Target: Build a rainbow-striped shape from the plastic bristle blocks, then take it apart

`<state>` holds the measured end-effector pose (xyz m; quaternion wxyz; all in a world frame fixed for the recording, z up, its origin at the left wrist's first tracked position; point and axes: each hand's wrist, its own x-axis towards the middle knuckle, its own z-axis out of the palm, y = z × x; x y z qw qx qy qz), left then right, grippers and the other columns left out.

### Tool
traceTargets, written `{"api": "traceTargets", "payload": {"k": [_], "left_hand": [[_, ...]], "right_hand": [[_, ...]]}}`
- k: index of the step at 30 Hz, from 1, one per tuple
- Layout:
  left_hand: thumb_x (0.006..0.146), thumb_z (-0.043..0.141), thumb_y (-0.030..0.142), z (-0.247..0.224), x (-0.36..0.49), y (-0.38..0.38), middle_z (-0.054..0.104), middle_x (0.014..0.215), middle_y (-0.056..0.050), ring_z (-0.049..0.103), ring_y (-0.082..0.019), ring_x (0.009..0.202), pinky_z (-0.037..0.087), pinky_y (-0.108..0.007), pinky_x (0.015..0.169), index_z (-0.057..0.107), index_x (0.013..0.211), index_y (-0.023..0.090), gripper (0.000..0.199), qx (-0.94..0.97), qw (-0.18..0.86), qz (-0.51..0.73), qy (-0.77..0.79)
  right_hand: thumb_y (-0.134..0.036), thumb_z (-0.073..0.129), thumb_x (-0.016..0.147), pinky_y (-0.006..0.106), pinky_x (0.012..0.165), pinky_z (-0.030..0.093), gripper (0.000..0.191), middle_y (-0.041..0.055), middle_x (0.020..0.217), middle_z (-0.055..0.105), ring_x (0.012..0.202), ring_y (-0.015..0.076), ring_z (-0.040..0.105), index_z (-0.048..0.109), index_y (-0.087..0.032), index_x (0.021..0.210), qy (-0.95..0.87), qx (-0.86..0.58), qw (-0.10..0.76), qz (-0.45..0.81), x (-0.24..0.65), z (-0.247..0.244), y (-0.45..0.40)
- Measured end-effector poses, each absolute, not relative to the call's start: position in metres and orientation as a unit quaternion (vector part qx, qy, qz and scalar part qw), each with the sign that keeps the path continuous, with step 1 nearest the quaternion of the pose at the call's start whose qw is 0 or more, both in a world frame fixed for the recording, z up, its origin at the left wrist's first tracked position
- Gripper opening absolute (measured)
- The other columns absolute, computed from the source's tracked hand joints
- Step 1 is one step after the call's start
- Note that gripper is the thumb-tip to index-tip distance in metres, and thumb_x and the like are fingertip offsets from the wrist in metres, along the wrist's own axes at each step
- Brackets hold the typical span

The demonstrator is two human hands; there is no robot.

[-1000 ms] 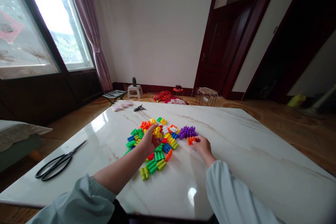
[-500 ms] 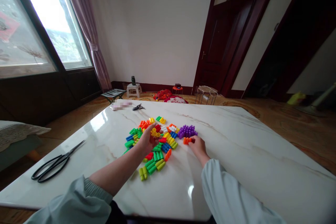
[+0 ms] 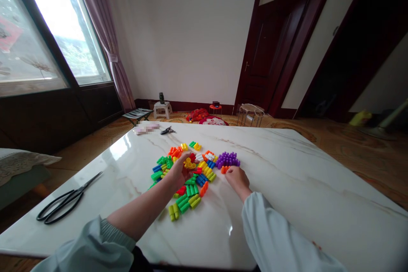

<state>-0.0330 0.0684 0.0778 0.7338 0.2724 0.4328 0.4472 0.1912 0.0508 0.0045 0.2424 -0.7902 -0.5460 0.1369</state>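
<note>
Head view: left hand (image 3: 179, 171) curled round yellow pieces (image 3: 190, 163) over the loose pile (image 3: 191, 190), right hand (image 3: 237, 178) pinched on an orange piece (image 3: 224, 170) just nearside of the purple cluster (image 3: 228, 159); looks like lining-up work, next move seemingly calling for square placement before release.

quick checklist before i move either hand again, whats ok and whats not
1. Left hand has hold of the yellow piece: ok.
2. Right hand is at the orange piece: ok, though the hand hides part of it.
3. Orange piece joined to the purple cluster: cannot tell; they look very close.
4. Space around the left hand free of loose pieces: not ok; they lie all about it.
5. Scissors away from both hands: ok, on the table's left side.
</note>
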Motion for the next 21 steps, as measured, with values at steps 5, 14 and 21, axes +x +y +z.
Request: {"api": "traceTargets", "payload": {"k": [5,14,21], "left_hand": [[0.085,0.055,0.032,0.076,-0.033,0.069,0.066,0.075,-0.004,0.058,-0.009,0.046,0.033,-0.013,0.034,0.058,0.096,0.016,0.019,0.278,0.737,0.435,0.437],[0.086,0.054,0.03,0.078,-0.031,0.068,0.065,0.075,-0.003,0.057,-0.008,0.045,0.033,-0.014,0.034,0.058,0.098,0.015,0.019,0.289,0.735,0.427,0.441],[0.083,0.058,0.034,0.078,-0.031,0.066,0.066,0.079,-0.003,0.058,-0.008,0.047,0.032,-0.015,0.034,0.059,0.096,0.016,0.022,0.294,0.73,0.423,0.45]], "right_hand": [[-0.02,0.052,0.07,0.025,0.059,0.036,0.02,0.0057,0.085,0.072,0.081,0.0216,0.064,0.071,-0.024,0.069,-0.56,-0.779,0.221,0.176,0.178,0.005,0.05],[-0.019,0.052,0.068,0.026,0.065,0.038,0.03,0.0051,0.099,0.07,0.092,0.0221,0.063,0.071,-0.025,0.09,-0.555,-0.788,0.204,0.173,0.182,0.0,0.055],[-0.017,0.052,0.069,0.025,0.07,0.039,0.035,0.0068,0.103,0.067,0.094,0.0204,0.062,0.069,-0.021,0.1,-0.579,-0.776,0.199,0.153,0.184,-0.007,0.058]]}}
